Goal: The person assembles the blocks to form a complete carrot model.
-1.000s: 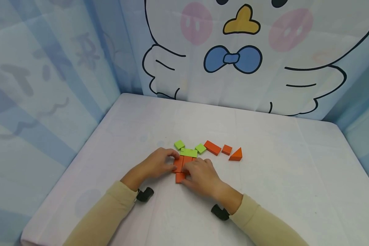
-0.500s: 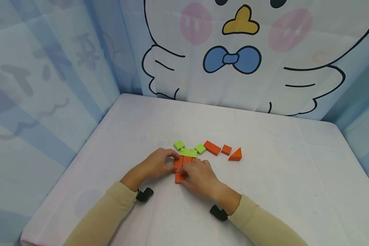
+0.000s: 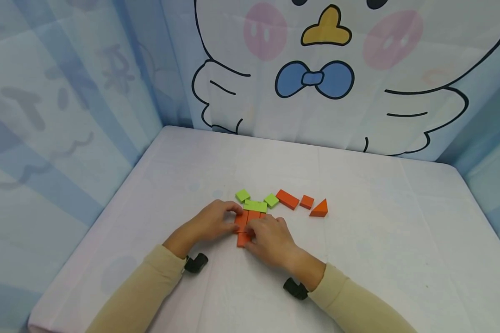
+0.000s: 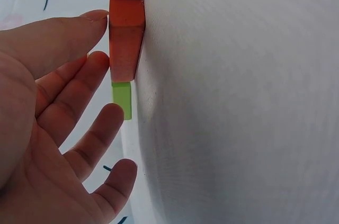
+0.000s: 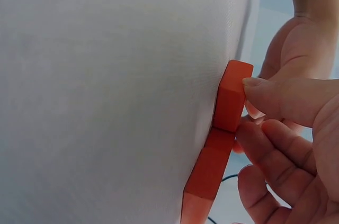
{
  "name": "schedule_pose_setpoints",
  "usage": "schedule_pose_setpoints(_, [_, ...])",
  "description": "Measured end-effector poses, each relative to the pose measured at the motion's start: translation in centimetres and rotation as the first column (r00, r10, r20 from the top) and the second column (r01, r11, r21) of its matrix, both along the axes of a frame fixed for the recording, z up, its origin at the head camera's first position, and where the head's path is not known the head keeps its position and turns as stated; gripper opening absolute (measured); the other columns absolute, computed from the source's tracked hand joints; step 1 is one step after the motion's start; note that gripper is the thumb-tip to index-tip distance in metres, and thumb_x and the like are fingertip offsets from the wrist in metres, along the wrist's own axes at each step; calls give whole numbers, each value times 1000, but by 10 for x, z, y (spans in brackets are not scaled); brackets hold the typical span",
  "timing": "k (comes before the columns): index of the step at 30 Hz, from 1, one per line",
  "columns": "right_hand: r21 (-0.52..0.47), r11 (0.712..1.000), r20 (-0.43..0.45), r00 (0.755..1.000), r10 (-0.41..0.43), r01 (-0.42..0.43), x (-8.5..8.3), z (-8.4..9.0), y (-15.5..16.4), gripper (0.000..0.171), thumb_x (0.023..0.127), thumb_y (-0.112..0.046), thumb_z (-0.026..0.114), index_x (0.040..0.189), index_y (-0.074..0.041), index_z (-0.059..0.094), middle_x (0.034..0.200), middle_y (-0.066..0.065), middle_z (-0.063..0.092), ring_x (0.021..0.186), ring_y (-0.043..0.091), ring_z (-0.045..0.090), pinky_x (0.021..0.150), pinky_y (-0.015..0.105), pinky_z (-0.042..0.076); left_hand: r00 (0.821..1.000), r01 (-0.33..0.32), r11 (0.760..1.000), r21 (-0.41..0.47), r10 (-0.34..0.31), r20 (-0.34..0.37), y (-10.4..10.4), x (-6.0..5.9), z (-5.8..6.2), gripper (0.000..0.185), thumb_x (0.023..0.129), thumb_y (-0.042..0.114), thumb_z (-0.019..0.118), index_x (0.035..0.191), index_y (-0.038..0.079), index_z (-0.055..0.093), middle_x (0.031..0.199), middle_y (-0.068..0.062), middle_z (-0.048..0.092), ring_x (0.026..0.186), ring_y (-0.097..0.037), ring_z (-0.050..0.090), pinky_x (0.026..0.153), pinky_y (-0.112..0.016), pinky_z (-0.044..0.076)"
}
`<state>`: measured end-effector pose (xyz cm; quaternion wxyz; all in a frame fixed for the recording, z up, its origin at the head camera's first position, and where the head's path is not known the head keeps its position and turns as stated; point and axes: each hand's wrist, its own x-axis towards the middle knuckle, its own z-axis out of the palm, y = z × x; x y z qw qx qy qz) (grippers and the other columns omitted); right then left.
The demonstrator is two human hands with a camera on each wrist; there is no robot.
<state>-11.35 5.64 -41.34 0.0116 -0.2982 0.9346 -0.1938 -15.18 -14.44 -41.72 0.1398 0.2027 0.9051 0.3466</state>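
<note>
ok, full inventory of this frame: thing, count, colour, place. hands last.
green blocks: three, lime green; a long one atop the orange cluster, a small square off each far end.
orange cluster: count partly hidden, orange; flat on the table between the hands.
orange bar: one, orange; right of the green blocks.
orange cube: one, orange; right of the bar.
orange wedge: one, orange; rightmost.
table: one, white cloth.
backdrop: one, blue and white cartoon bird; behind the table.
left hand: touches the cluster's left side, fingers fairly straight.
right hand: fingertips pinch the cluster's near block.
</note>
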Motion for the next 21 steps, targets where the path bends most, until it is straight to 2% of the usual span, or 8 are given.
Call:
schedule_pose_setpoints(8, [5, 1000, 8, 1000, -18, 18, 0, 0, -1, 16, 84, -23, 80, 90, -15, 67, 85, -6, 67, 85, 19, 57, 71, 38, 38, 1000, 10, 1000, -2, -10, -10, 0, -1, -1, 33, 92, 12, 74, 123, 7, 66, 124, -6, 65, 124, -27, 55, 104, -44, 44])
schedule_pose_setpoints(21, [4, 999, 23, 999, -39, 39, 1, 2, -4, 16, 86, -26, 80, 89, -15, 68, 82, -6, 64, 84, 19, 57, 69, 39, 42, 999, 6, 999, -35, -7, -36, 0, 0, 0, 31, 92, 13, 74, 122, 8, 67, 122, -5, 63, 122, -29, 52, 104, -47, 42])
